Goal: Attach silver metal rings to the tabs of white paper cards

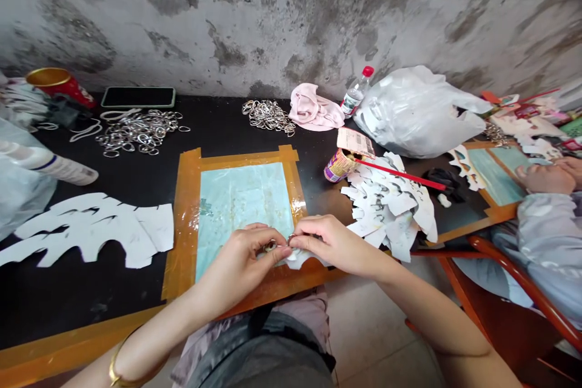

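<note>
Both hands meet over the front right edge of a pale blue sheet (245, 200) framed with brown tape. My left hand (252, 254) is closed in a pinch on a small metal ring (270, 247), partly hidden by the fingers. My right hand (330, 244) pinches a scalloped white piece (300, 259) close to the left fingertips. A bit of dark metal shows at the right fingertips, too small to make out.
Metal ring piles (140, 131) lie behind, near a phone (138, 97). White cut pieces (104, 224) are left; more (395, 200) lie right, beside a cup (339, 165) with a red stick. Behind stand a bottle (357, 94) and bag (413, 112). Another person's hands (548, 177) are far right.
</note>
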